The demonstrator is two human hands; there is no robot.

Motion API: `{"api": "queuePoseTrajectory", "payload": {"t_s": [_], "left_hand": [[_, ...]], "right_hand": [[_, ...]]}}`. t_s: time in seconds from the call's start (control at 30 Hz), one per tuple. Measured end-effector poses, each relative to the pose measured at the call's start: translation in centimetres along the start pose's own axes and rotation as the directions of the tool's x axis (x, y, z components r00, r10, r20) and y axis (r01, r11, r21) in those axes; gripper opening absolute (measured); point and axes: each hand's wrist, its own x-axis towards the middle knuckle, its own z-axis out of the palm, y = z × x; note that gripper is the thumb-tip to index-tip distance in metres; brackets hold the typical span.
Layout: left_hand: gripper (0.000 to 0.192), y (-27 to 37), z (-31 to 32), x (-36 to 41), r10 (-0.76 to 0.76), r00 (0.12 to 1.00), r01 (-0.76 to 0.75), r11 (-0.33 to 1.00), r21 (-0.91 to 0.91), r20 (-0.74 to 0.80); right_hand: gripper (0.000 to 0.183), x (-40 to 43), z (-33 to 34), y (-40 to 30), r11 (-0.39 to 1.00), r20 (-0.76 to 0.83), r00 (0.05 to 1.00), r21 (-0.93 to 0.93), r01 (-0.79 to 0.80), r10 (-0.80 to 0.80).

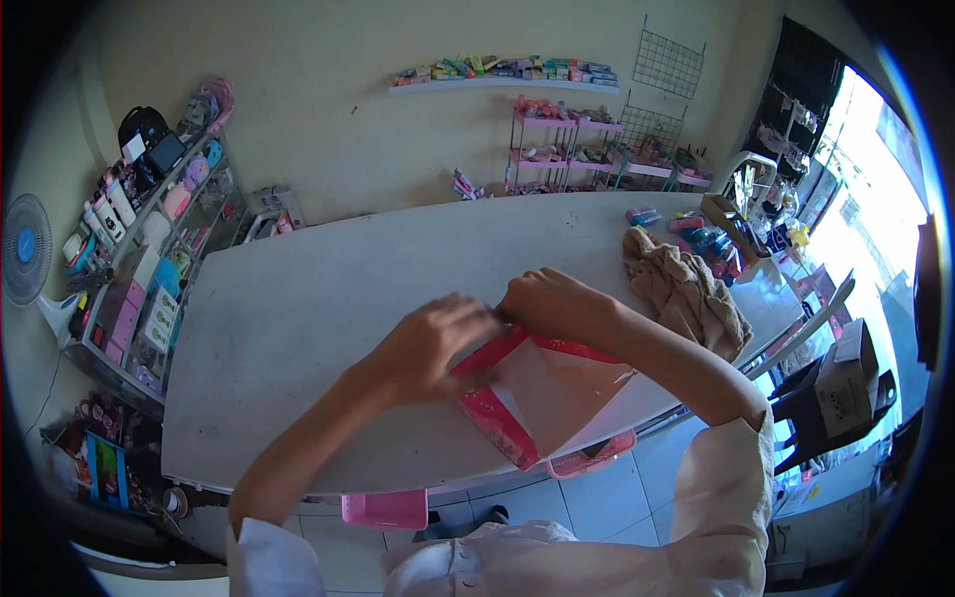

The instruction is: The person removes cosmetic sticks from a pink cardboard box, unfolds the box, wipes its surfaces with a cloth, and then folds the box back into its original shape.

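In the head view, a brown flat piece (571, 392), perhaps cardboard, lies near the table's front edge. Red patterned wrapping paper (496, 429) is folded over its borders, and the corner closest to my body sticks out toward the edge. My right hand (548, 298) is at the far corner of the paper with its fingers curled in, seemingly gripping it; the fingertips are hidden. My left hand (444, 347) is blurred by motion. Its fingers reach toward the right hand, and its thumb is over the paper's left side; whether it grips the paper cannot be told.
The white table (298, 336) fills the middle. A crumpled brown towel (683, 291) lies at right, near small colourful items (709, 242) and an open cardboard box (735, 224). Pink baskets (384, 510) show below the front edge. A loaded glass shelf (164, 261) stands left.
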Motion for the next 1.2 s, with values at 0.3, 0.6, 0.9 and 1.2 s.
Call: {"api": "queuePoseTrajectory", "payload": {"t_s": [0.3, 0.6, 0.9, 1.2], "left_hand": [[0.016, 2.7, 1.1, -3.9, 0.158, 0.944, -0.156, 0.987, -0.032, 0.289], [0.01, 4.6, 2.5, -4.0, 0.107, 0.976, -0.099, 0.994, -0.051, 0.191], [0.01, 4.8, 3.4, -4.1, 0.048, 0.989, -0.033, 0.993, -0.111, 0.139], [0.039, 3.3, -0.1, -2.8, 0.153, 0.965, -0.087, 0.953, -0.29, 0.214]], "right_hand": [[0.024, -1.6, -1.1, 0.5, 0.941, -0.05, 0.992, 0.327, -0.09, 0.113], [0.016, -2.1, -0.2, -0.3, 0.925, 0.007, 0.955, 0.247, -0.29, 0.298], [0.008, -1.3, 0.4, -0.7, 0.946, -0.104, 0.962, 0.236, -0.221, 0.251], [0.009, -1.0, 1.1, 0.0, 0.956, -0.118, 0.968, 0.225, -0.19, 0.221]]}}
